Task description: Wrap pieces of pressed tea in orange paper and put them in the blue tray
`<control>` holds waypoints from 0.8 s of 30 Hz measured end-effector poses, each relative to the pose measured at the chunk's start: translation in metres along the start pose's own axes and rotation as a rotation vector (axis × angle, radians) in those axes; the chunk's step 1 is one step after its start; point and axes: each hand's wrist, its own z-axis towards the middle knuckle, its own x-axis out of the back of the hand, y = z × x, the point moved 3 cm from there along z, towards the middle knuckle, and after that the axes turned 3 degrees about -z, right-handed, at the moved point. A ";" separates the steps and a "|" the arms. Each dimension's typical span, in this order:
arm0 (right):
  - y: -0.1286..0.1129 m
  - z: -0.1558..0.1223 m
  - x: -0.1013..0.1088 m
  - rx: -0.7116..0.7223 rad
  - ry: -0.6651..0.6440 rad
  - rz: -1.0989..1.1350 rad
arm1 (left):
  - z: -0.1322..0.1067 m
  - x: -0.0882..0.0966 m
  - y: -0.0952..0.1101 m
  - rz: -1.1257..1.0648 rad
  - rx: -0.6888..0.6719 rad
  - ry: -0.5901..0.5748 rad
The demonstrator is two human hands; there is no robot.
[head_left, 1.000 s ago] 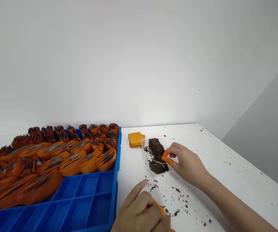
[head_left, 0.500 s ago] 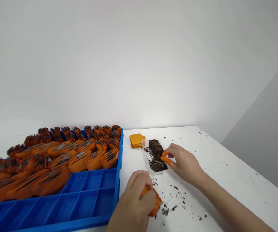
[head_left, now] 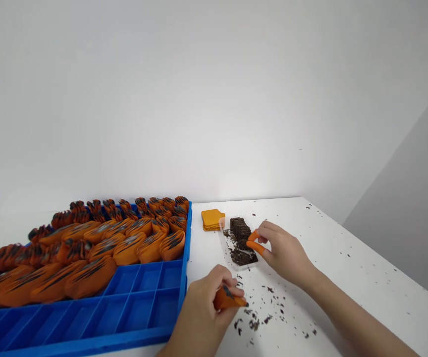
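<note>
My left hand (head_left: 208,307) is closed round a small orange pouch (head_left: 228,299) low in the middle, just right of the blue tray (head_left: 150,302). My right hand (head_left: 279,250), with orange finger cots on thumb and forefinger, pinches a dark brown square at the row of dark pieces (head_left: 240,233) in a clear plastic tray (head_left: 223,243). The blue tray's far compartments are filled with several orange and black pouches (head_left: 125,243); its near compartments hold nothing.
A small stack of flat orange pouches (head_left: 212,219) lies behind the clear tray. Dark crumbs (head_left: 269,307) are scattered over the white table (head_left: 347,258). A white wall rises behind; the table's right edge drops off to a grey floor.
My left hand has risen and moved toward the blue tray, closing round the orange pouch. My right hand has stayed at the dark pieces. The view has shifted slightly left.
</note>
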 end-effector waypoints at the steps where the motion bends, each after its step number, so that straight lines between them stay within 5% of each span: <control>1: -0.003 0.000 0.005 0.019 0.004 0.087 | 0.000 0.001 0.002 -0.010 0.012 0.013; 9: -0.038 -0.018 0.031 0.287 -0.008 0.775 | 0.003 0.004 0.005 -0.130 0.056 0.162; 17: -0.043 -0.021 0.025 0.325 -0.007 0.717 | 0.001 0.000 0.004 -0.150 0.112 0.171; 24: -0.050 -0.025 0.023 0.562 0.108 0.448 | 0.001 0.000 0.006 -0.067 0.101 0.144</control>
